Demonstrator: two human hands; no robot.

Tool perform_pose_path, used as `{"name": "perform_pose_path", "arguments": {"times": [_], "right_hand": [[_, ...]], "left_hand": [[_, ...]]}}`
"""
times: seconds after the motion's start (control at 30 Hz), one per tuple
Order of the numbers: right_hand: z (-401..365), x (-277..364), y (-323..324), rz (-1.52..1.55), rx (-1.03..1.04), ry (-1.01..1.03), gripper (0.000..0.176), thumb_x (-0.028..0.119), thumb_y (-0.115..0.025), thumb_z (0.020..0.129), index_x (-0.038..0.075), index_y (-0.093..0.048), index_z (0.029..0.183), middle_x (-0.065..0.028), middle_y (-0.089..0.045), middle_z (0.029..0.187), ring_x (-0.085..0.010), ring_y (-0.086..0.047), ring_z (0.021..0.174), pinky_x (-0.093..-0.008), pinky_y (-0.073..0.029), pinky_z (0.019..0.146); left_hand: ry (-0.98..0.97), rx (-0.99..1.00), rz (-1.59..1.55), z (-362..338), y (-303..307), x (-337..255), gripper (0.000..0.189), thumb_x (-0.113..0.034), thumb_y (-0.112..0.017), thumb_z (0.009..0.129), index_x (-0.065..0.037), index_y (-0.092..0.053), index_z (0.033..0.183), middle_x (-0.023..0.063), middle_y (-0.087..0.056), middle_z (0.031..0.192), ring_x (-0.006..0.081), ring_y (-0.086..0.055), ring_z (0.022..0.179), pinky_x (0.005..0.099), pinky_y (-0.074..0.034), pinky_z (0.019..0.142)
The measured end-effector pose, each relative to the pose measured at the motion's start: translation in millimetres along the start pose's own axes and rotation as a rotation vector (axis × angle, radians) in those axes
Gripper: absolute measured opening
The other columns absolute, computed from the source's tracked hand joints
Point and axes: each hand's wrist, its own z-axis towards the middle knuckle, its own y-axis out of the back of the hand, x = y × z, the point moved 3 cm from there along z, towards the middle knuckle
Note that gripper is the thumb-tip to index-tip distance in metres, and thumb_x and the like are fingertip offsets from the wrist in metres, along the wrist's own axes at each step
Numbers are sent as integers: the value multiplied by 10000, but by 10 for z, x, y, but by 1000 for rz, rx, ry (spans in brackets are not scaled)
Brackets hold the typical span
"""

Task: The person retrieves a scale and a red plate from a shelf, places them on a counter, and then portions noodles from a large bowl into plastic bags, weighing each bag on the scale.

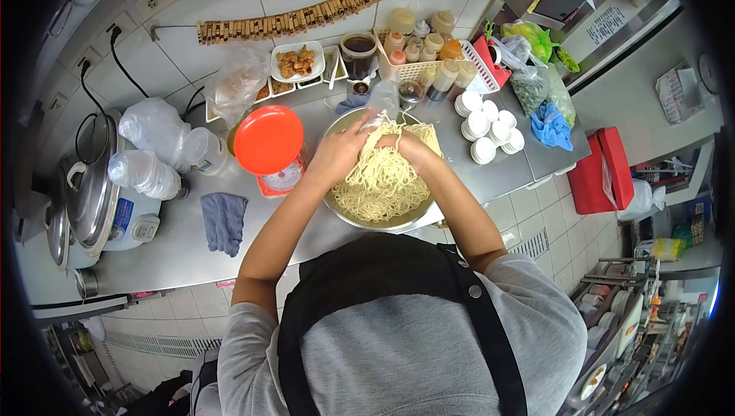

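Note:
Pale noodles fill a wide metal bowl on the steel counter. My left hand is at the bowl's upper left, its fingers at a clear plastic bag by the noodles. On the right, my right hand reaches into the raised noodle heap, its fingers mostly buried. More noodles lie behind that hand at the bowl's far right edge. Left of the bowl stands a scale with a round red-orange tray.
Stacked white cups stand right of the bowl. Sauce bottles, a dark drink jug and a plate of fried pieces line the back. A grey cloth and cookers are at left.

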Motion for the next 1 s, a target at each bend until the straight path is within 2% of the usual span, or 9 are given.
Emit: {"name": "perform_pose_path", "arguments": {"times": [0.2,0.4,0.6,0.67,0.8,0.87,0.93,0.97,1.0], "right_hand": [[215,-307,-6,655,30,11,299,79,-475,830,-26,-524,1105,-148,-632,965,-239,-652,819,-349,-556,700],[-139,-82,-229,1132,0,260,380,105,-420,803,-55,-463,1145,-165,-583,1030,-292,-583,943,-428,-458,887],[-61,-40,-281,386,-349,433,329,67,-477,846,-68,-479,1145,-135,-558,1097,-200,-568,958,-311,-462,836],[-146,52,-273,283,-383,295,424,76,-507,825,-33,-437,1229,-116,-520,1184,-185,-533,1007,-306,-419,888],[-19,-2,-216,-51,5,426,339,136,-548,791,-23,-541,1090,-137,-609,1024,-223,-571,911,-340,-440,836],[-203,138,-266,-1132,-229,418,193,86,-549,769,3,-572,942,-101,-620,846,-196,-590,763,-382,-464,689],[-370,162,-486,-1081,-399,500,100,62,-548,755,6,-573,834,-122,-612,721,-212,-597,715,-390,-456,644],[-418,125,-513,-797,-547,562,140,95,-559,772,-14,-573,857,-179,-610,768,-233,-610,725,-373,-470,649],[-417,97,-520,-506,-683,612,187,129,-569,788,-34,-573,881,-236,-609,815,-255,-622,736,-356,-484,654]], "left_hand": [[93,18,68,-63,-2,-235,631,16,-519,699,-134,-419,1303,97,-193,1477,316,-644,662,398,-535,581],[134,-21,-93,-124,-130,-426,750,45,-535,654,-93,-323,1360,107,-101,1498,317,-625,610,392,-514,538],[224,-96,-338,-206,-188,-534,786,96,-540,606,-50,-340,1352,77,-174,1488,339,-611,744,360,-502,579],[179,-339,-408,-187,-101,-442,766,85,-539,635,0,-300,1357,152,-177,1473,350,-582,982,358,-518,688],[228,-456,-602,-175,-23,-248,698,62,-559,651,22,-355,1318,219,-293,1410,325,-306,1301,345,-388,976],[185,-466,-494,-197,-25,-223,695,58,-560,642,11,-375,1310,212,-305,1406,318,-315,1299,336,-393,970],[123,-345,-510,-173,32,-301,720,62,-554,630,-8,-368,1322,179,-294,1422,328,-355,1273,339,-423,933],[64,-378,-391,-175,121,-383,711,61,-532,646,-37,-370,1331,137,-275,1441,346,-528,1096,359,-495,791],[62,-380,-386,-183,212,-440,711,61,-532,646,-37,-370,1331,137,-275,1441,346,-528,1096,359,-495,791]]}}
